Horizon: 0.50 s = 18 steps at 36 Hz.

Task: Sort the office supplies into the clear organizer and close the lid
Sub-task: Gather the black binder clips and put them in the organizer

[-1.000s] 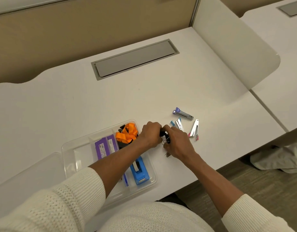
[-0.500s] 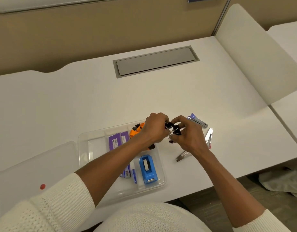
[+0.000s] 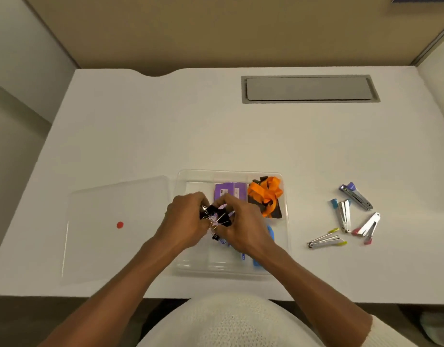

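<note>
Both hands are over the left half of the organizer [image 3: 284,221]. The left hand [image 3: 184,222] and right hand [image 3: 243,226] are cupped together, holding a cluster of black clips [image 3: 214,214] between the fingertips. The lid [image 3: 111,229] lies flat, just left of the organizer. Four staple removers [image 3: 344,215] lie on the desk [image 3: 166,126], to the right.

An office cubicle: white desk [image 3: 166,136], cable hatch [image 3: 309,89], tan partition [image 3: 216,31].

The right hand [image 3: 243,229] hides most of the blue tape dispenser [image 3: 270,232] inside the clear organizer [image 3: 284,221]. Above the organizer, the binder clips [image 3: 214,214] blur together, their count unclear.
</note>
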{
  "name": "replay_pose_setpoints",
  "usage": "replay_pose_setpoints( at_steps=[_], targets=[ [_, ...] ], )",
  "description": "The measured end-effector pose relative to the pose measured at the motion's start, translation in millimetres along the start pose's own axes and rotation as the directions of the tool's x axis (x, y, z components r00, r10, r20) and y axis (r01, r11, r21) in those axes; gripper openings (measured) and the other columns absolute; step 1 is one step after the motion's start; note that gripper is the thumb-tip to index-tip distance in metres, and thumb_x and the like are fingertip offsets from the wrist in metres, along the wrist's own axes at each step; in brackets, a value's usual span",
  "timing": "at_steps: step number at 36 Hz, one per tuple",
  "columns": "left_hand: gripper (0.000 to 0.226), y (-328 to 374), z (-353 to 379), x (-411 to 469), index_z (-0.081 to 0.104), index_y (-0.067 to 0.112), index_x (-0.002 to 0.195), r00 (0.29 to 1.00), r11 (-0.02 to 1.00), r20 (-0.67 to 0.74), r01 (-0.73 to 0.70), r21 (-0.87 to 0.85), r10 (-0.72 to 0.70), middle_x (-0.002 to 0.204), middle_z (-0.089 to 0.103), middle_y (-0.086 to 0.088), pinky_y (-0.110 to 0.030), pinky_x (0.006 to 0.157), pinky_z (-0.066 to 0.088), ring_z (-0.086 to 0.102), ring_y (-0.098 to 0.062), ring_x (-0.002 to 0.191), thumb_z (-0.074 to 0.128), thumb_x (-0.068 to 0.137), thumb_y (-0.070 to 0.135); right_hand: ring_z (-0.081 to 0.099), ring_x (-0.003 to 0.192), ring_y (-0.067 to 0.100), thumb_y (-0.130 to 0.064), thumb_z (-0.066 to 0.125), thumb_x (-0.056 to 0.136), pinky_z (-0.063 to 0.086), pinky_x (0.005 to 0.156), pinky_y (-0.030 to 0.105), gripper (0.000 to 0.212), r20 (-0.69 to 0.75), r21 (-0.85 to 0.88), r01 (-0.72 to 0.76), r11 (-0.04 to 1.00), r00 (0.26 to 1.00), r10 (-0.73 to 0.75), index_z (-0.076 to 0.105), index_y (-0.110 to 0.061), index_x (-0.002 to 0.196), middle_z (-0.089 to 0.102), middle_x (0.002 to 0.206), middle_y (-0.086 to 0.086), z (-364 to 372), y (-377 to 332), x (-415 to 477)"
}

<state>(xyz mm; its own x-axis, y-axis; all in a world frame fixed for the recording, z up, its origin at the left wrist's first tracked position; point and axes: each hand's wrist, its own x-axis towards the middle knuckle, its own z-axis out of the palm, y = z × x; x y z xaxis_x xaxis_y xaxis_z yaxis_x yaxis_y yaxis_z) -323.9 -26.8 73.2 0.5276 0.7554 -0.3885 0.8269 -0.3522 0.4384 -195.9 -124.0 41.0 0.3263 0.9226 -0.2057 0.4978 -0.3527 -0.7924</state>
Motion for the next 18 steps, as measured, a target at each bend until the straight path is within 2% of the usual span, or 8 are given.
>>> replay_pose_setpoints(
  at_steps=[6,9,12,15,18],
  targets=[
    [0.035,-42.3,12.6,-23.9,0.069,0.023,0.112,0.998,0.999,0.056,0.033,-0.016,-0.032,0.104,0.077,0.002,-0.037,0.084,0.062,0.073,-0.018,0.091,0.086,0.082,0.028,0.063,0.083,0.004,-0.017,0.083,0.083,0.043,0.071,0.004,0.032,0.111,-0.033,-0.044,0.998,0.993,0.048,0.07,-0.02,0.113,0.076,0.107,0.001,37.8,-9.1,-3.7],
    [0.036,-52.9,18.4,-31.1,0.069,0.022,0.115,0.998,0.999,0.05,0.034,0.0,-0.034,0.109,0.077,0.001,-0.034,0.086,0.062,0.073,-0.017,0.094,0.085,0.083,0.023,0.066,0.09,0.008,-0.022,0.082,0.085,0.053,0.083,0.016,0.037,0.113,-0.069,-0.055,0.996,0.992,0.063,0.069,-0.021,0.12,0.073,0.113,0.0,51.6,-11.5,-6.3],
    [0.043,-59.0,21.2,-35.8,0.066,0.021,0.12,0.996,0.998,0.076,0.055,0.002,-0.055,0.114,0.076,0.0,-0.034,0.088,0.061,0.073,-0.017,0.097,0.086,0.082,0.022,0.069,0.101,0.011,-0.021,0.08,0.087,0.056,0.094,0.024,0.046,0.111,-0.095,-0.058,0.994,0.991,0.069,0.065,-0.021,0.131,0.072,0.119,-0.001,57.6,-12.6,-9.2],
    [0.053,-62.4,22.4,-38.4,0.062,0.02,0.13,0.995,0.998,0.087,0.057,-0.011,-0.056,0.122,0.073,-0.001,-0.034,0.091,0.06,0.072,-0.018,0.101,0.086,0.082,0.02,0.072,0.106,0.013,-0.02,0.079,0.089,0.058,0.099,0.03,0.049,0.122,-0.105,-0.053,0.993,0.99,0.066,0.063,-0.023,0.135,0.074,0.122,-0.002,56.8,-11.2,-11.6],
    [0.056,-64.4,21.3,-39.9,0.062,0.02,0.133,0.995,0.998,0.079,0.055,-0.014,-0.054,0.126,0.071,0.0,-0.033,0.092,0.06,0.072,-0.018,0.101,0.087,0.082,0.02,0.073,0.105,0.015,-0.018,0.075,0.092,0.059,0.097,0.031,0.045,0.108,-0.131,-0.059,0.99,0.991,0.073,0.062,-0.026,0.135,0.074,0.124,-0.001,54.1,-8.8,-14.3]
  ],
)
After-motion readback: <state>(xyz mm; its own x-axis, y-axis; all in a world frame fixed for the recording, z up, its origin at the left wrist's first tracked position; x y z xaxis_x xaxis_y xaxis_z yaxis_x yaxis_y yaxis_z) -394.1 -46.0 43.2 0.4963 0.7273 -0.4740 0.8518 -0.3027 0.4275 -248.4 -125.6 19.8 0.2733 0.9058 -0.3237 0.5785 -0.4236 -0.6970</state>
